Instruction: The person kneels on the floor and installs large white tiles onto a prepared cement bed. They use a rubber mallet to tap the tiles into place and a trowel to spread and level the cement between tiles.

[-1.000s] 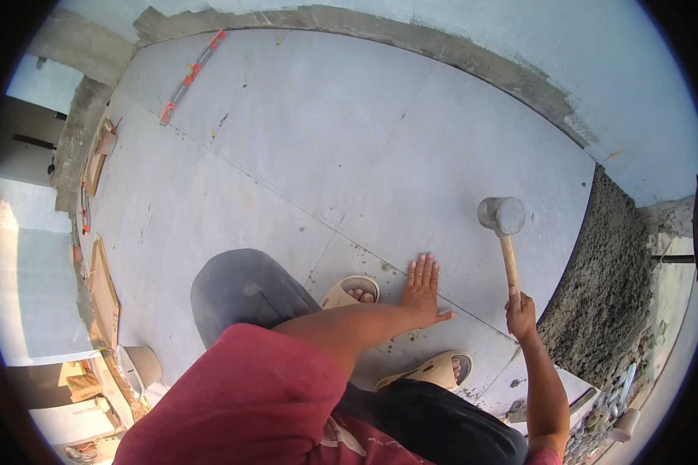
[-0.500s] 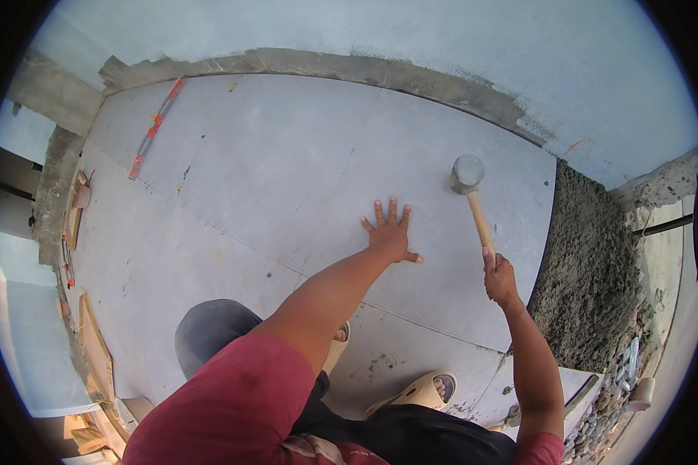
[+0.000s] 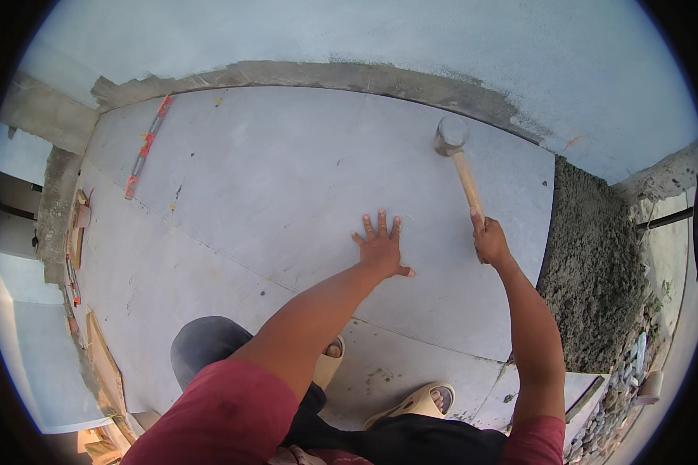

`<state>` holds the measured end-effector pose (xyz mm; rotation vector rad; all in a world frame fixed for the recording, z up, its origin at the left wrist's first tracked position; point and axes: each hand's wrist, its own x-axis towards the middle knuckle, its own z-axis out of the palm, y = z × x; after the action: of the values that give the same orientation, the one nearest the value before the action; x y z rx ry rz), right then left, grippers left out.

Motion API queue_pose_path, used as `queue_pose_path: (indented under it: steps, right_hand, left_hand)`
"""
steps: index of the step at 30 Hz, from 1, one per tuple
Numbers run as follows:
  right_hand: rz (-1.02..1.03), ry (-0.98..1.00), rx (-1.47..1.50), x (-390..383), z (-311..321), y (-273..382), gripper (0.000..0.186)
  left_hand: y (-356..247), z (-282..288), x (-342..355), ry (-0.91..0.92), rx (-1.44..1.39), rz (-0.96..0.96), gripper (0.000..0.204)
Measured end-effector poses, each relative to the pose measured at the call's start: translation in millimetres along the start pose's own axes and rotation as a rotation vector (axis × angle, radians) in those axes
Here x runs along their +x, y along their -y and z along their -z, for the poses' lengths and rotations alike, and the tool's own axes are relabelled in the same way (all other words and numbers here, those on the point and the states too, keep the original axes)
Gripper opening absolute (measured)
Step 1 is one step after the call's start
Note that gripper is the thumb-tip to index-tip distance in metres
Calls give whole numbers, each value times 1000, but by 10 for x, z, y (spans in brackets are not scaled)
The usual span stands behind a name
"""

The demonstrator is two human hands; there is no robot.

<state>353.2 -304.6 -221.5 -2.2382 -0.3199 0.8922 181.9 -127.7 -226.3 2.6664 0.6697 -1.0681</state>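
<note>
Squatting on the laid tiles, sandals [image 3: 419, 403] at 6 o'clock. Left hand [image 3: 381, 246] flat on the big grey tile [image 3: 287, 178], fingers spread, pressing it down. Right hand [image 3: 490, 242] at 3 o'clock is wrapped tight around the mallet [image 3: 461, 167] handle end; its head sits at or just above the tile's far edge, about 1 o'clock. Advice: tap flat-faced, light, working outward from the palm; feel for rocking. Mind the edge by the mortar bed [image 3: 593, 263]. Check with the level [image 3: 147, 147] lying at 10 o'clock.
</note>
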Motion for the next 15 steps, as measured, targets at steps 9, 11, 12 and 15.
queue_pose_path:
  steps: [9, 11, 12, 15]
  right_hand:
    - [638, -388, 589, -462, 292, 23, 55]
    - [492, -543, 280, -251, 75, -853, 58]
    - [348, -431, 246, -259, 118, -800, 58]
    - [91, -189, 313, -430, 585, -211, 62]
  left_hand:
    - [-38, 19, 12, 9, 35, 29, 137]
    - [-112, 25, 18, 0, 30, 15, 137]
    - [-79, 22, 26, 4, 41, 25, 138]
    - [21, 46, 40, 1, 69, 63, 139]
